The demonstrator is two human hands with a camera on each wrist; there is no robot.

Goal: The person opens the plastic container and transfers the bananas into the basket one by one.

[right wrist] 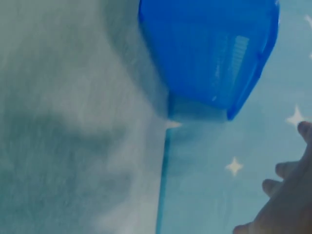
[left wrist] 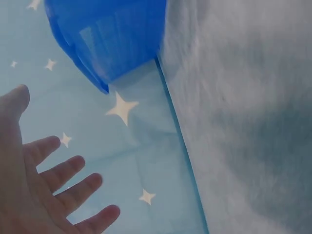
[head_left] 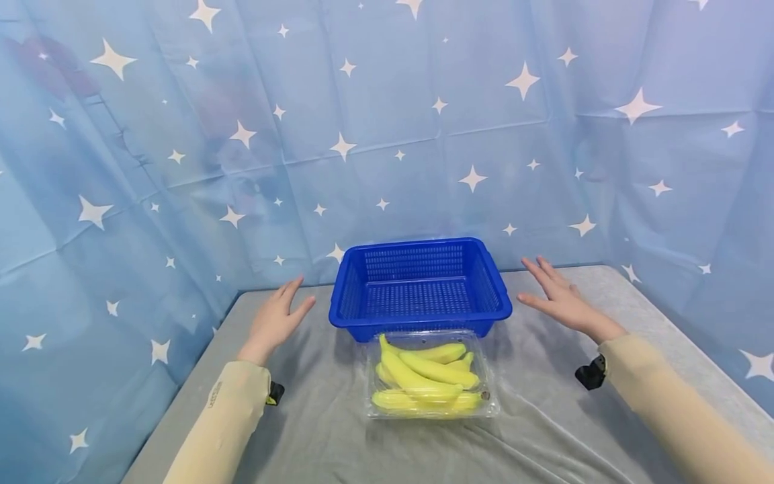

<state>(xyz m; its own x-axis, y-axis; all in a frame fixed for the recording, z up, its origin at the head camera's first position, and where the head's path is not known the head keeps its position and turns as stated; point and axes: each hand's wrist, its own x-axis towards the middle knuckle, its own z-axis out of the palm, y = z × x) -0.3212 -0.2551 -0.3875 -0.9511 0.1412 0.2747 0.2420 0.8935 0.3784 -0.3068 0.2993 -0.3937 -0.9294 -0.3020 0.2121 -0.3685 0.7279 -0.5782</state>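
A blue plastic basket [head_left: 417, 316] with slotted walls stands at the back of the table, its inside bare. Just in front of it lies a clear plastic box [head_left: 432, 411] with several yellow bananas [head_left: 423, 376] inside. To the left of the basket hovers my left hand [head_left: 275, 323], fingers spread and holding nothing; the left wrist view shows this hand [left wrist: 44, 185] apart from the basket [left wrist: 112, 39]. On the other side my right hand [head_left: 562, 302] is held out with straight fingers, touching nothing. Part of it [right wrist: 292, 190] shows at the right wrist view's edge, near the basket [right wrist: 209, 48].
A grey cloth [head_left: 544, 430] covers the table, with some creases in front. Behind and along both sides hangs a light blue curtain [head_left: 387, 168] with white stars, close to the table's back edge. Each wrist carries a small black device [head_left: 591, 373].
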